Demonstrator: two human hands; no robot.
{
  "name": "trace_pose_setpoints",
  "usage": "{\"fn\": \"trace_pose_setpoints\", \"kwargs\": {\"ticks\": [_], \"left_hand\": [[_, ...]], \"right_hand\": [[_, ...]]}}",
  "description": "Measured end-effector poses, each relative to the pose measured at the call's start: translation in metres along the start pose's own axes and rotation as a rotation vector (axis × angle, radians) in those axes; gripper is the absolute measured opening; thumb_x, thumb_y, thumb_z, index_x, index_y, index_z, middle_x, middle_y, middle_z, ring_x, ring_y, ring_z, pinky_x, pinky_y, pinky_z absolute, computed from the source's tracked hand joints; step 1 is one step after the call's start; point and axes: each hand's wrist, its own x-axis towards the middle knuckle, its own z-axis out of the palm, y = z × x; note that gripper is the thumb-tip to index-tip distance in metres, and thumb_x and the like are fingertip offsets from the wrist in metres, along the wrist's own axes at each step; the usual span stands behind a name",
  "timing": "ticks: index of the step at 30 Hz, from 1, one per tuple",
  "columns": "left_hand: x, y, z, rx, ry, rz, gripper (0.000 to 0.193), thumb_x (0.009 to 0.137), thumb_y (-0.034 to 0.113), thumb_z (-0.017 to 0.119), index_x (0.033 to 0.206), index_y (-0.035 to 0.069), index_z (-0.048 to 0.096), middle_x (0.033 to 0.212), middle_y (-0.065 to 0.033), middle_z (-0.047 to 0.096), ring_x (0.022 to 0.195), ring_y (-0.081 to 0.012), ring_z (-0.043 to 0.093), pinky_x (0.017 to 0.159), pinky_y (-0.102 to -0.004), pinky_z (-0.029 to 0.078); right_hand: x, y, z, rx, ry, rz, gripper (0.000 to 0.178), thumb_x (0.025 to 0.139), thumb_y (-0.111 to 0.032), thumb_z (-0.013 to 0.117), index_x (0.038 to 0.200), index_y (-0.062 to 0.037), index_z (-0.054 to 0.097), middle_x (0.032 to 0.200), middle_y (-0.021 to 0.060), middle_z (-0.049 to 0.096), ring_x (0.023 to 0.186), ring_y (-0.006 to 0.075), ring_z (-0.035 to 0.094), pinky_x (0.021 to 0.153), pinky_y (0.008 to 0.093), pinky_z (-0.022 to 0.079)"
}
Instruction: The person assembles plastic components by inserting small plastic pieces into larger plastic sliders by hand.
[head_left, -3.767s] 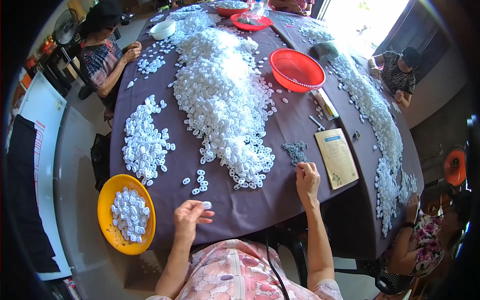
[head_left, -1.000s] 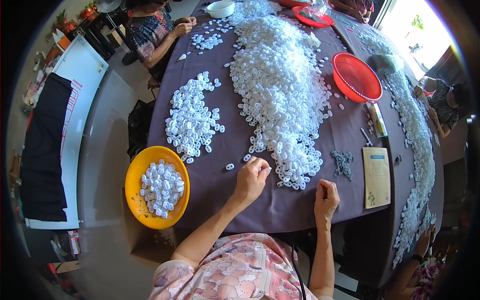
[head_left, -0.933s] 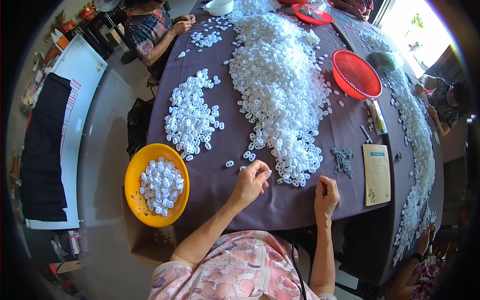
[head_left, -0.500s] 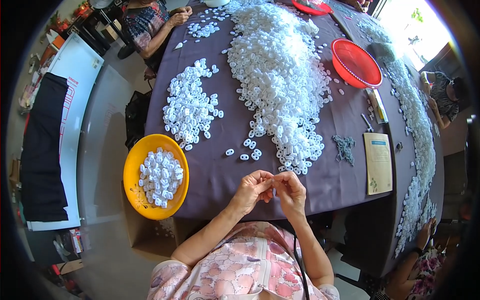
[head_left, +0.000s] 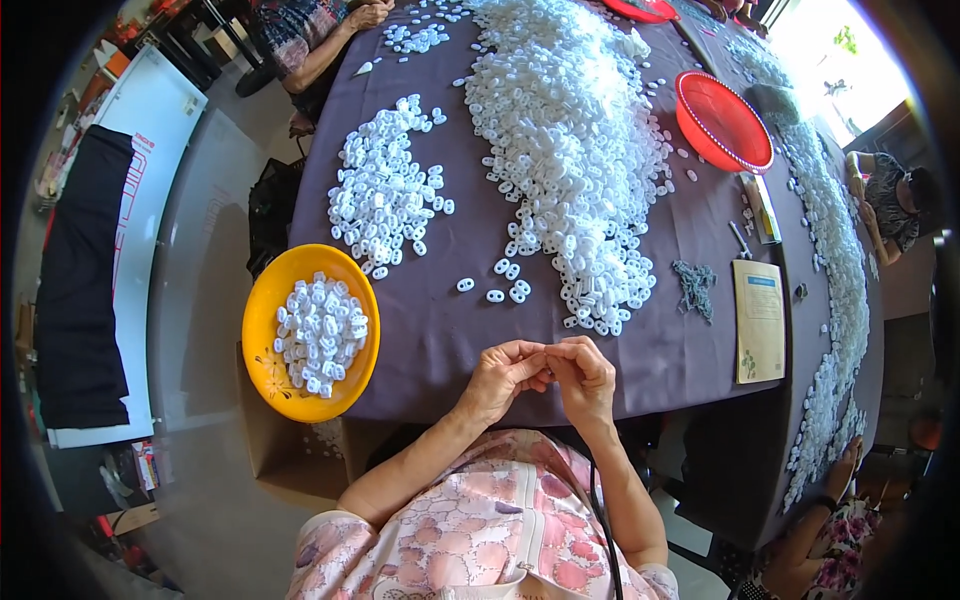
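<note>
Two hands of yours meet low over the table edge: your left hand (head_left: 490, 385) and right hand (head_left: 587, 380) touch at thumbs and fingertips. Your fingers cover what lies between them, so I cannot tell what they pinch. Just beyond your knuckles, the large heap of white two-holed pieces (head_left: 570, 150) runs up the purple tablecloth (head_left: 430, 340), with a few loose pieces (head_left: 496, 296) to its left.

On your right, a tan booklet (head_left: 760, 325) carries a blue printed band, small lines of print and a plant drawing; the print is too small to read. Far left, a white panel (head_left: 170, 130) bears large red lettering, partly covered by a black cloth (head_left: 90, 280). The yellow bowl (head_left: 262, 330), holding more white pieces, stands at the table's left edge. A grey-green tangle (head_left: 694, 290) lies between heap and booklet, with a red basket (head_left: 722, 120) farther back.
</note>
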Motion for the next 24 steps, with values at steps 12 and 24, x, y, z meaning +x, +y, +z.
{"fn": "trace_pose_setpoints", "kwargs": {"ticks": [12, 24], "left_hand": [[-0.002, 0.003, 0.001, 0.156, 0.121, 0.002, 0.016, 0.087, 0.014, 0.061, 0.092, -0.001, 0.062, 0.079, -0.0094, 0.065, 0.062, -0.0143, 0.064, 0.056, -0.0248, 0.055], [-0.002, -0.004, 0.0, 0.252, 0.14, 0.039, 0.016, 0.088, 0.016, 0.06, 0.092, 0.0, 0.06, 0.077, -0.0055, 0.062, 0.06, -0.0112, 0.061, 0.054, -0.0227, 0.053]], "right_hand": [[-0.007, 0.011, 0.001, 0.323, 0.012, 0.208, 0.013, 0.083, 0.009, 0.056, 0.094, 0.002, 0.059, 0.088, 0.0017, 0.056, 0.076, 0.007, 0.057, 0.069, 0.0193, 0.046], [-0.011, 0.015, 0.001, 0.242, -0.018, 0.18, 0.016, 0.08, 0.013, 0.055, 0.092, 0.0022, 0.059, 0.087, 0.0033, 0.056, 0.077, 0.0086, 0.058, 0.069, 0.0199, 0.047]]}}
